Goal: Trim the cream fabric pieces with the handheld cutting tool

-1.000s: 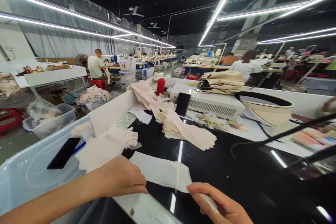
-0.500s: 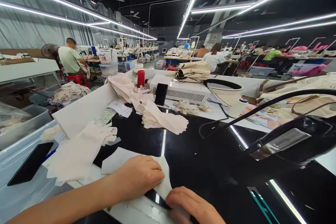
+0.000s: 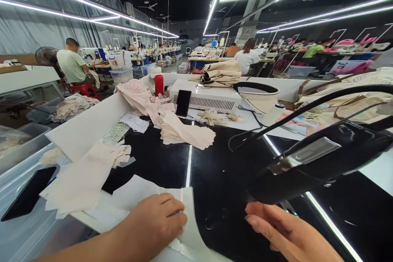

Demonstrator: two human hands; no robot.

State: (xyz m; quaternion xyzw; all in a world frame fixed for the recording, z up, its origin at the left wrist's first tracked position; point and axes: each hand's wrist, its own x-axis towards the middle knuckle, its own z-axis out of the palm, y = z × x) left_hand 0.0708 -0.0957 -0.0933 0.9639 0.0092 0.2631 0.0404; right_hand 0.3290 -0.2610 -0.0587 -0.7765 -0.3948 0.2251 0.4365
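Observation:
My left hand (image 3: 158,221) lies closed on a white fabric piece (image 3: 138,192) at the near edge of the glossy black table (image 3: 215,163), pressing it down. My right hand (image 3: 288,233) hovers to the right with fingers stretched out and nothing in it, just under a black iron (image 3: 322,159) that hangs in the air on a black cord. A stack of cream fabric pieces (image 3: 82,176) lies to the left of my left hand.
Another heap of cream pieces (image 3: 181,133) lies mid-table. Behind stand a white machine box (image 3: 208,98), a black phone (image 3: 183,102), a red bottle (image 3: 159,84) and a bowl-shaped part (image 3: 258,96). A second phone (image 3: 27,192) lies on a plastic lid at left. Other workers sit at far tables.
My right hand has let go of the fabric and moved right, opening under the iron. The iron has come closer. My left hand stays on the fabric.

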